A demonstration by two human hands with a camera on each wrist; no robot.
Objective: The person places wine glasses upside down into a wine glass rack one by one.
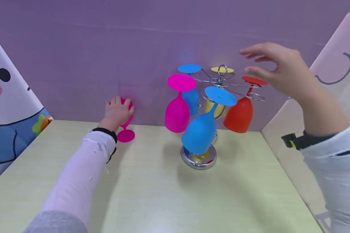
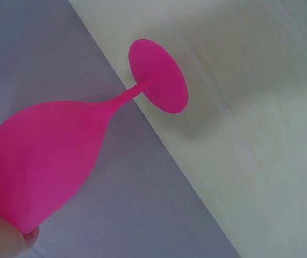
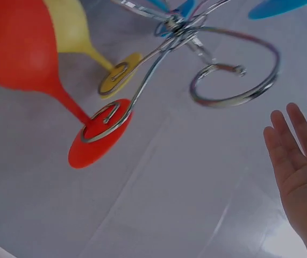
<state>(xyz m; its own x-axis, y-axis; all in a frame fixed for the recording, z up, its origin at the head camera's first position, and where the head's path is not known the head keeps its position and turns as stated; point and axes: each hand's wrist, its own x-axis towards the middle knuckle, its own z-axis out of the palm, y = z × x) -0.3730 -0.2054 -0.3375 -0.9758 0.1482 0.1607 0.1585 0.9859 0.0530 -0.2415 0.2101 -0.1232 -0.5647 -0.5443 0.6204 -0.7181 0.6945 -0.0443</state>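
My left hand [image 1: 117,111] grips a pink plastic goblet [image 2: 51,156] near its rim, by the back wall. The goblet's round foot [image 1: 126,136] is down at the table's back edge, its bowl up. My right hand [image 1: 283,66] is raised in the air with fingers extended, holding nothing, to the upper right of a metal stemware rack [image 1: 220,82]. Goblets hang upside down by their feet from it: a red one [image 1: 239,115] nearest that hand, a yellow one [image 3: 70,27], a pink one [image 1: 177,115] and two blue ones, the front blue goblet [image 1: 199,132] slanting.
The rack's round chrome base [image 1: 199,165] stands on the pale wooden table [image 1: 151,194]. A bare curled hook [image 3: 239,99] shows in the right wrist view. Behind is a purple wall [image 1: 105,58]; cartoon-printed panels [image 1: 11,97] stand at both sides.
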